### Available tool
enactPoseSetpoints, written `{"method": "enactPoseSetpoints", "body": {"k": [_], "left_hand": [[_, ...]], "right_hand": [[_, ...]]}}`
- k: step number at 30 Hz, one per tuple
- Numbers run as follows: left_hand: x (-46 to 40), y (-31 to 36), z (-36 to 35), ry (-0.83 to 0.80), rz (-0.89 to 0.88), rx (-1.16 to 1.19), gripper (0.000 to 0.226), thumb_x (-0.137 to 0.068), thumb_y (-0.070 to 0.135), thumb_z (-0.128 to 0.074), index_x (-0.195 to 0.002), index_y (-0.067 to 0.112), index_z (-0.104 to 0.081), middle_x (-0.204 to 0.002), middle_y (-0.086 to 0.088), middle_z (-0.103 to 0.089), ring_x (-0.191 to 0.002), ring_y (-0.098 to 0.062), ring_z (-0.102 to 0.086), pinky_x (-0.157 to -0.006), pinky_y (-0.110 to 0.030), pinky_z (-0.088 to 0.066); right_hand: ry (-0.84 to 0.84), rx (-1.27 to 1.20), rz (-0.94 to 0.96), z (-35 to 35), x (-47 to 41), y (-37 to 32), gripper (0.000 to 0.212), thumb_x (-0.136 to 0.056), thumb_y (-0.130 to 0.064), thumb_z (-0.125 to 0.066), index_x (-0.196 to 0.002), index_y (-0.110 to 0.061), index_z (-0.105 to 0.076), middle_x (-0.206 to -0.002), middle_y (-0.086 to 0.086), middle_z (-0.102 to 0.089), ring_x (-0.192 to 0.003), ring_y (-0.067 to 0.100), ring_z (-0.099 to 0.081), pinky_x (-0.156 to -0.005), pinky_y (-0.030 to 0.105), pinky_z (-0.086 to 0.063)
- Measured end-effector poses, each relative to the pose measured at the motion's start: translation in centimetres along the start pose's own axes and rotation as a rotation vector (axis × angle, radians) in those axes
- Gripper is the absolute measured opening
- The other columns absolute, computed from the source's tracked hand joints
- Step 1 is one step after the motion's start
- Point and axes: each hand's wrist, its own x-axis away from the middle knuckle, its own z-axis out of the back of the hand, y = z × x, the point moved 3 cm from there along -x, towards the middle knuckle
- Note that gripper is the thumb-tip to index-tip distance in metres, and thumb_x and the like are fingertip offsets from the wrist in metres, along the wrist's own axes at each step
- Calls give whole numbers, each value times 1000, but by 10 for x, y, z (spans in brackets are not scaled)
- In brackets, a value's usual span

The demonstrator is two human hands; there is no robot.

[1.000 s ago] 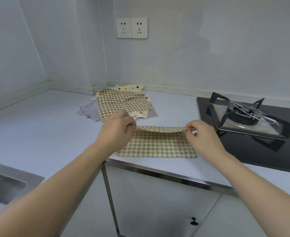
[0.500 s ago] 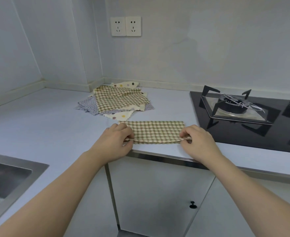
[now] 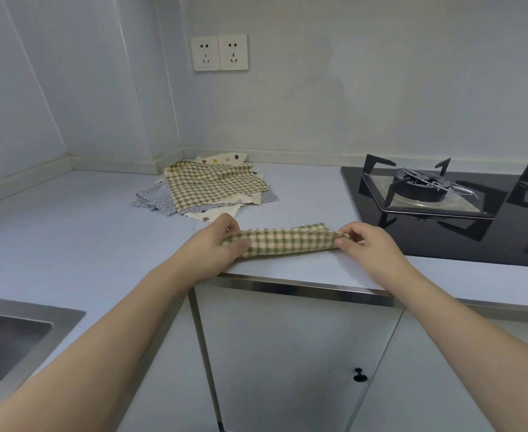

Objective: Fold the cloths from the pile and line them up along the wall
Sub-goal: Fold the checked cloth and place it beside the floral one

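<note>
Soft, even, bluish light, faint shadows, slight overall softness, and wide-angle bending toward the edges.

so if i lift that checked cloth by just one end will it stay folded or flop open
Probably flops open: the checked cloth sags between the left hand and right hand, so it looks soft. It seems thin and light, like the rumpled cloths in the pile. Little risk of it slipping from a pinch.

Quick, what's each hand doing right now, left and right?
Left hand: closed, pinching the left end of the checked cloth.
Right hand: closed, pinching the cloth's right end.
</note>
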Motion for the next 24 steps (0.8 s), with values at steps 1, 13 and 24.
{"method": "enactPoseSetpoints", "body": {"k": [1, 13, 24], "left_hand": [[0, 1, 1, -11, -1, 8, 11, -94, 38, -54, -92, 29, -49, -78, 4, -57, -67, -16, -50, -62, -33, -39], [-2, 29, 19, 89, -81, 29, 20, -92, 34, -64, -78, 19, -63, -62, 3, -55, -52, -4, -46, -53, -22, -39], [-14, 29, 24, 194, 140, 392, 18, -90, 26, -67, -83, 9, -63, -83, -14, -69, -75, -20, -62, -78, -43, -54]], "right_hand": [[15, -49, -11, 2, 1, 0, 4, -89, -18, -65, -87, -17, -67, -86, 0, -67, -78, 15, -56, -66, 22, -41], [98, -524, -65, 23, 8, -11, 16, -98, -22, -50, -90, -14, -62, -85, -5, -64, -78, 2, -57, -72, 16, -43], [206, 97, 55, 32, -46, -43, 21, -100, -32, -43, -93, -15, -52, -79, -4, -55, -70, 10, -49, -57, 27, -34]]}}
